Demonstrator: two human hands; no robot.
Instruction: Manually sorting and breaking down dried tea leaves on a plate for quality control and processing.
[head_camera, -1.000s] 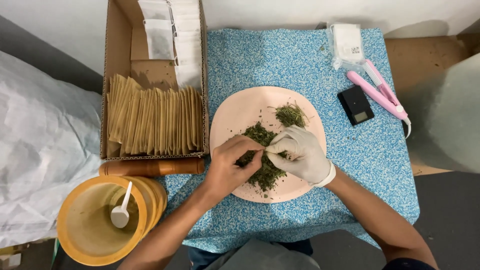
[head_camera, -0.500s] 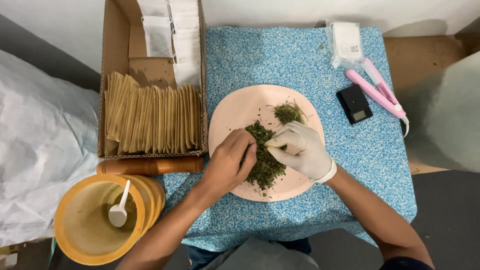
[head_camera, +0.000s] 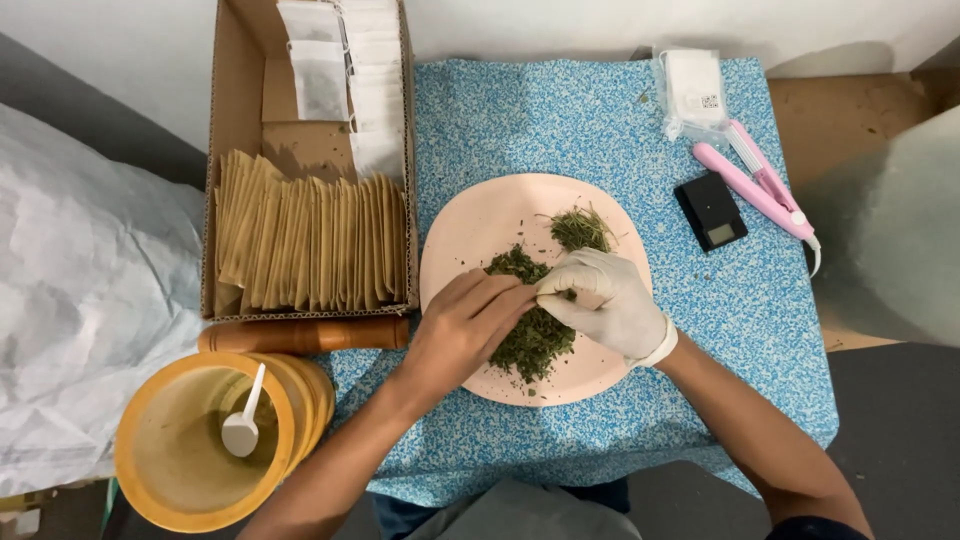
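Since half a second ago, the bare left hand (head_camera: 462, 335) has stretched its fingers rightward to meet the white-gloved right hand (head_camera: 606, 303), fingertips of both pinching together over the dried green herbs (head_camera: 530, 335). These herbs lie heaped near the middle of the pink plate (head_camera: 480, 215) on the blue speckled table (head_camera: 560, 110), with a cardboard box (head_camera: 235, 110) to the left.

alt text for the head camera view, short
Seen from above, a bare left hand and a white-gloved right hand meet fingertip to fingertip over a pile of dried green herbs on a pale pink plate. The plate rests on a blue speckled table.
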